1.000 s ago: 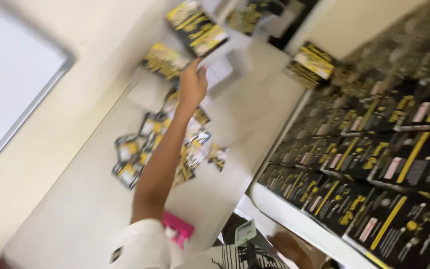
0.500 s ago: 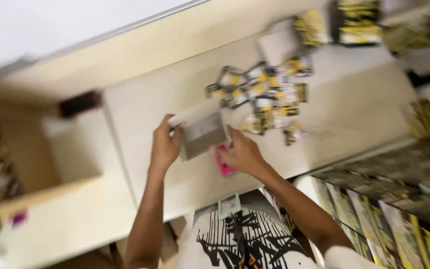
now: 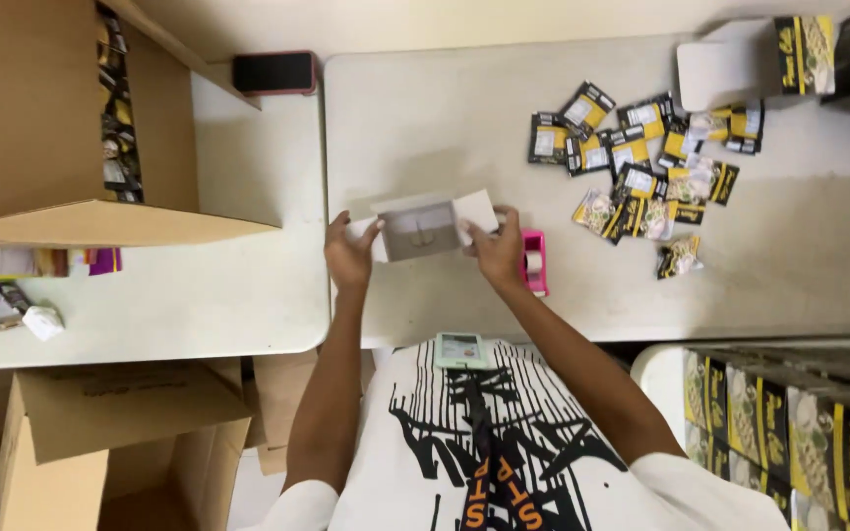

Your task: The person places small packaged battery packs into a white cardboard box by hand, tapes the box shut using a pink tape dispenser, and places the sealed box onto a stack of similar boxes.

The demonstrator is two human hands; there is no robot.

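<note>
Hands: two, a left hand and a right hand, at the centre of the frame.
Small white carton: one, between the hands.
Pink tape dispenser: one, just right of centre.
Dark phone: one, upper left.
Large brown cardboard box: one, upper left.
Black-and-yellow sachets: a loose heap, upper right, roughly twenty; exact count cannot be told.

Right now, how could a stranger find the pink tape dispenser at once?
Start at the white table and find the small open box that both hands hold. The tape dispenser lies just beside the right hand. It is the only pink thing there; the nearby packets are yellow and black.
</note>
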